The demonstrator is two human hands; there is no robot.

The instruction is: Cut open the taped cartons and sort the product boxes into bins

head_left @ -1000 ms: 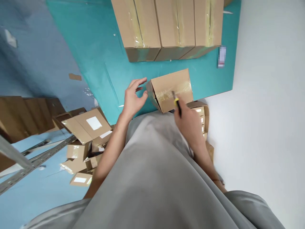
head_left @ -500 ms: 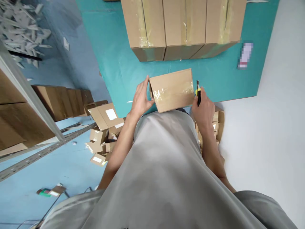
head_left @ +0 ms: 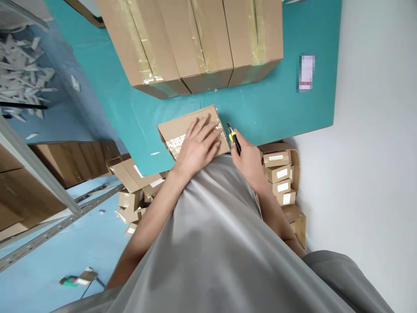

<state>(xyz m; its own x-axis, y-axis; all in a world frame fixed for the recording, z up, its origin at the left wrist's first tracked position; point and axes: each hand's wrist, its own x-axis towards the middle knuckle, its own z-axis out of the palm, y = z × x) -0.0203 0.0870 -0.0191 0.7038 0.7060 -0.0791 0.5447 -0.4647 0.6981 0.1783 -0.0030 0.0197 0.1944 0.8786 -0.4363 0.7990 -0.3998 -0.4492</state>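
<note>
A small cardboard box (head_left: 176, 126) with clear tape along its top lies at the near edge of the teal table (head_left: 267, 117), close to my body. My left hand (head_left: 200, 141) rests flat on the box's top, fingers spread over the tape and cardboard. In my right hand (head_left: 246, 156) is a black and yellow box cutter (head_left: 235, 140), gripped round its handle. Its blade tip points up and away from me, just beside the box's right end. I cannot tell whether the blade touches the cardboard.
Taped large cartons (head_left: 208, 39) stand side by side across the table's far part. A blurred-out pale item (head_left: 306, 71) lies to the right. Stacked small boxes (head_left: 282, 174) sit below the table at right, and loose boxes (head_left: 130, 200) at left, near a metal shelf frame (head_left: 48, 237).
My left hand has moved from the box's left side onto its top. My right hand keeps the cutter by the right end. The view has shifted and turned.
</note>
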